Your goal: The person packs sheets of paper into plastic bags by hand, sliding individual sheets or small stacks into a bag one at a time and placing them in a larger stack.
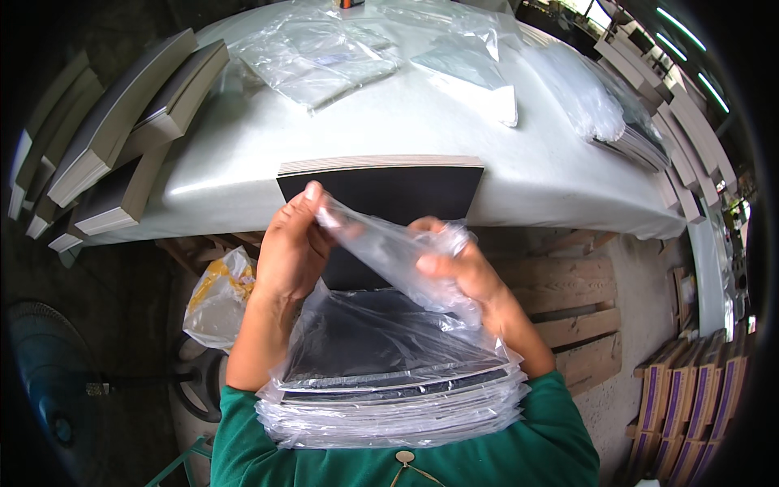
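We've got a clear, super crinkly bag [380, 247] pinched in left hand [294, 247] and right hand [464, 269], near a plastic-wrapped black stack [389, 418].

1. Fan [55, 381], bluish, at far left.
2. Bag [217, 299], white and yellow, below the table [235, 174].
3. Pallet [578, 326], wooden and slatted, right of centre.
4. Packs [698, 394], brown and purple, stacked lower right.
5. Lights [680, 29], lit tubes, upper right.
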Demonstrator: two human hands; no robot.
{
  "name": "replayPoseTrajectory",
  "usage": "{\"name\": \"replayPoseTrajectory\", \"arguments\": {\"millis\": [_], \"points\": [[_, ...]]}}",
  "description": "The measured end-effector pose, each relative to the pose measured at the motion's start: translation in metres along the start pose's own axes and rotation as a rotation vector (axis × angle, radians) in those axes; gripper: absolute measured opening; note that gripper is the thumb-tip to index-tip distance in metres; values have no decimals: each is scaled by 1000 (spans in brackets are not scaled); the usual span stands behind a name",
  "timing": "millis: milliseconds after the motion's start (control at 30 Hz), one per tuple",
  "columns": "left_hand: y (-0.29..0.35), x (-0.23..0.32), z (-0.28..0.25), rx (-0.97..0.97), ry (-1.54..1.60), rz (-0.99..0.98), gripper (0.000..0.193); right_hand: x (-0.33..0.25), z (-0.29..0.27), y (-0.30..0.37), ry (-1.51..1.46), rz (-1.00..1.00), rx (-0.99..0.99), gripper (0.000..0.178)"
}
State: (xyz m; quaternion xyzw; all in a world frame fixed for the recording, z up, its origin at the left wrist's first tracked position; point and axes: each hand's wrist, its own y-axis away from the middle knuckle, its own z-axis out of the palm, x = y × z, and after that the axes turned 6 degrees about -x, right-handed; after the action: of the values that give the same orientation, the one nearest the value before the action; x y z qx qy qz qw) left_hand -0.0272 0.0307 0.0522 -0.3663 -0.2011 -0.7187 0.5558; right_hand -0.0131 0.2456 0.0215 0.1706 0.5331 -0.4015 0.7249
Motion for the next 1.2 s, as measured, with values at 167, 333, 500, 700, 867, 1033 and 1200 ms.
{"name": "replayPoseTrajectory", "arguments": {"millis": [167,333,500,700,867,1033,1200], "points": [[24,-20,-12,-396,-581,-410,20,-9,3,6,-150,-41,485,16],[22,19,-48,-273,154,-123,30,-17,-55,42,280,275,-169,23],[41,-12,-79,-602,-704,-491,29,-22,-35,29,-322,-137,578,34],[28,-5,-71,134,365,-122,23,6,-44,43,361,132,-354,29],[53,-22,-78,-390,-132,-522,23,-9,-30,30,-649,-393,-96,53],[27,19,-67,-647,69,93,25,-4,-57,15,851,-575,927,24],[-2,25,-63,229,-1446,540,57,-43,-27,-15,1718,-393,850,50]]}}
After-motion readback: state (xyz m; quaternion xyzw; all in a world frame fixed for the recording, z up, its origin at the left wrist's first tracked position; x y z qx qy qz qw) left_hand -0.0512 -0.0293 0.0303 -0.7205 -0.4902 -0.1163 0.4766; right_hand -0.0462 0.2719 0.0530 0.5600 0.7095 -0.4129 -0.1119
